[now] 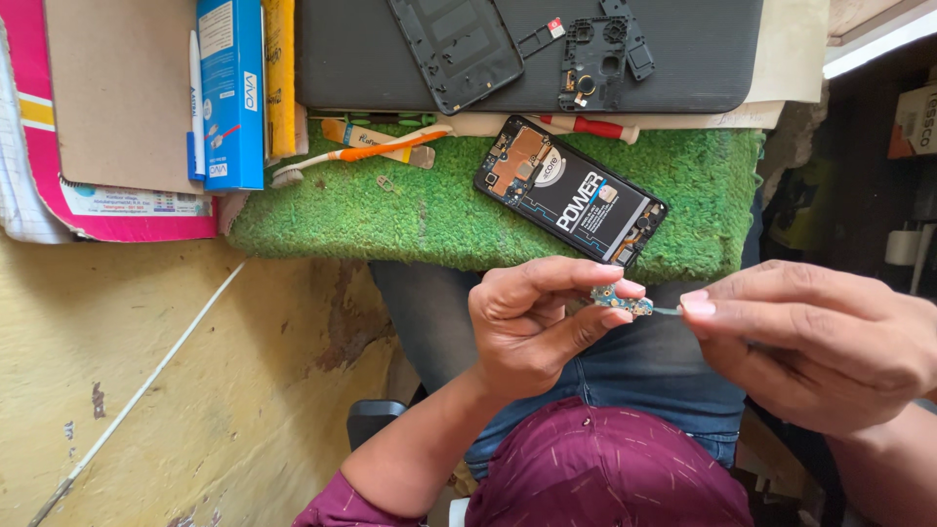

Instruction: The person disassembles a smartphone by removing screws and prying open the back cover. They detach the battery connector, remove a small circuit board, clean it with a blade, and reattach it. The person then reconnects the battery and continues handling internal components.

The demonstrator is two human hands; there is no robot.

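Fingertips of the left hand [532, 317] pinch a small circuit board [621, 300] over the lap, and the right hand [815, 342] has its thumb and finger pressed together on a thin tool or ribbon at the board's edge, can't tell which. Opened smartphone [571, 190] lies on the green mat [390, 210] just above. Looks like mid-teardown, working that little part loose; next bit needs a steady, gentle pull.

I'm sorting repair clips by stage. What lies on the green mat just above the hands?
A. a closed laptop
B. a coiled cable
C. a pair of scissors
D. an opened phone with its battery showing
D: the opened phone lies back-off on the green mat, its black battery exposed.
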